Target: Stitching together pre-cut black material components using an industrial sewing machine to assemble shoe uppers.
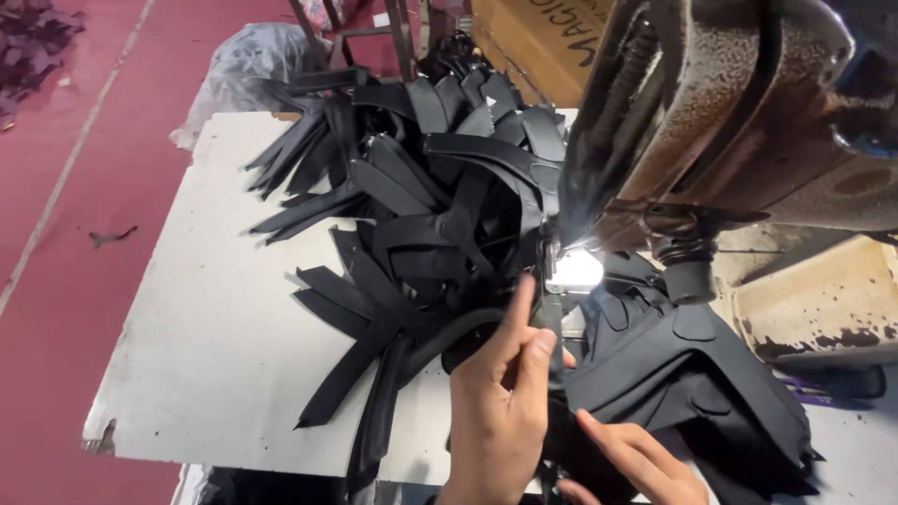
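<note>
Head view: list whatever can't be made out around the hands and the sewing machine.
- Needle area, head view: glare from the bright lamp patch washes it out.
- Right hand: the bottom edge cuts off palm and wrist.
- Left hand: its fingertips hide the spot they press on the black piece.
- Sewing machine: top and right edges crop it.
- Pile of black strips: overlapping pieces, uncountable.

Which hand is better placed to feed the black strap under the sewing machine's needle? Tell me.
Probably the left hand: its fingers pinch the black strap just short of the lit needle area. The right hand lies lower, flat on the black fabric pieces.
</note>
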